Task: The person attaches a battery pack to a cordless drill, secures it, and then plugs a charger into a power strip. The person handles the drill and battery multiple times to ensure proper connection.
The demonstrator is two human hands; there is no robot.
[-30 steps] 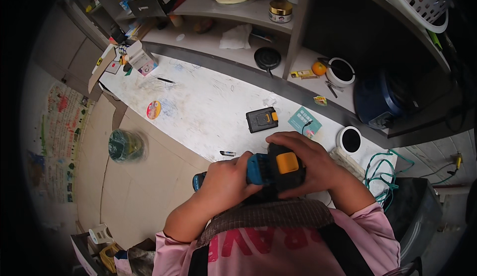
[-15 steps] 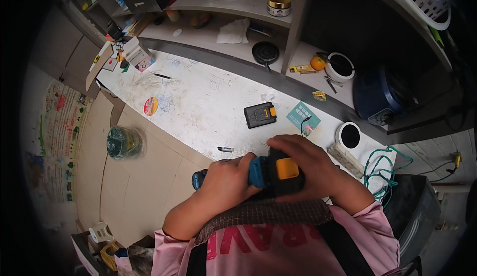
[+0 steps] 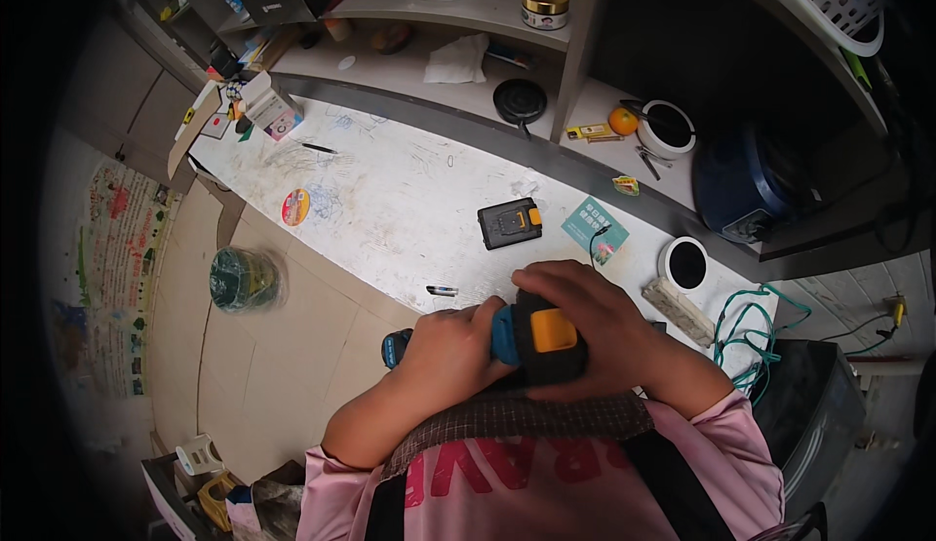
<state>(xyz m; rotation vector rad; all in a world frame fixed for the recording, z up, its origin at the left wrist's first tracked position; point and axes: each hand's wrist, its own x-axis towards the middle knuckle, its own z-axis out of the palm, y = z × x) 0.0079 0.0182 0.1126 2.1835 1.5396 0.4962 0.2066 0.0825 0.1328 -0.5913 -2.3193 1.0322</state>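
Observation:
My left hand (image 3: pixel 444 351) is wrapped round the handle of a blue cordless power tool (image 3: pixel 503 335). One rounded end of the tool pokes out left of that hand; most of the rest is hidden, so its exact kind does not show. At the handle's other end is a black battery pack (image 3: pixel 538 358) with a yellow-orange latch. My right hand (image 3: pixel 609 331) cups the pack from the right, palm against it and fingers over its far side. Whether the pack is locked in cannot be seen. A second black battery pack (image 3: pixel 510 223) lies on the white table beyond my hands.
The white table (image 3: pixel 390 190) holds a green card (image 3: pixel 596 231), a small pen-like item (image 3: pixel 442 290), a white round container (image 3: pixel 684 265), a grey block (image 3: pixel 679 312) and green cable (image 3: pixel 746 336). Shelves rise behind it. A green-filled clear container (image 3: pixel 244 279) stands on the floor, left.
My right hand and the battery pack have shifted slightly left, closer to the tool's handle. The tool's left end has moved a little right. The pack on the table has stayed put.

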